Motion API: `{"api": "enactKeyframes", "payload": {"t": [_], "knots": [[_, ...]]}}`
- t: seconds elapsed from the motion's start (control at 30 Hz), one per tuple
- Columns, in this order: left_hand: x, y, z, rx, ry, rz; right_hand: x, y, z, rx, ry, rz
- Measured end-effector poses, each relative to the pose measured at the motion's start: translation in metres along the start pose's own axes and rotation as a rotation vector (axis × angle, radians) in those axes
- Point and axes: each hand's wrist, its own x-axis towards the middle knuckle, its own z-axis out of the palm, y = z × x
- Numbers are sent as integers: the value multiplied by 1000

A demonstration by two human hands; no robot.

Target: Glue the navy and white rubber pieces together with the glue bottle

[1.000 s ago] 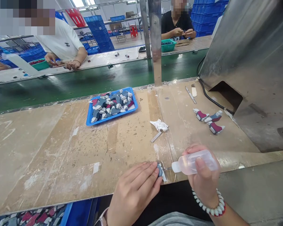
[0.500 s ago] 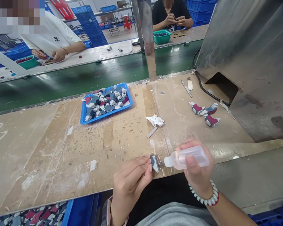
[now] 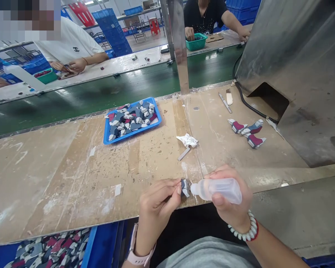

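Note:
My left hand (image 3: 156, 203) pinches a small grey and white plastic piece (image 3: 184, 188) at the near edge of the worn wooden bench (image 3: 72, 175). My right hand (image 3: 230, 203) grips a clear squeeze bottle (image 3: 217, 189) lying sideways, its nozzle touching the piece. A blue tray (image 3: 106, 136) heaped with several grey, white and maroon pieces sits further back on the left. Three finished maroon and grey pieces (image 3: 249, 133) lie to the right.
A crumpled white wipe (image 3: 187, 140) and a small metal strip (image 3: 184, 153) lie mid-bench. A large steel housing (image 3: 301, 70) with a black cable fills the right. Beyond a green conveyor (image 3: 114, 91), other people work at the far bench. A blue bin of pieces (image 3: 44, 251) sits below left.
My left hand has lifted the piece off the bench edge and turned it up to the bottle's nozzle. My right hand has brought the bottle closer in. The camera view shifted slightly.

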Motion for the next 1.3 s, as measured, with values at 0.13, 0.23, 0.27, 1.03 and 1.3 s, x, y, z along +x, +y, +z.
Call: {"api": "enactKeyframes", "payload": {"t": [0.13,0.23,0.27,1.03,1.3], "knots": [[0,0,0,-15,2,-28,-2,0,1,-35,2,-85],[0,-1,1,-27,3,-37,-2,-1,2,-66,17,-149],[0,-1,1,-31,2,-41,-2,-2,2,-91,28,-174],[-36,-3,4,257,28,104,10,-3,-41,102,135,389],[-34,10,0,347,142,100,19,24,-46,-497,60,200]]}}
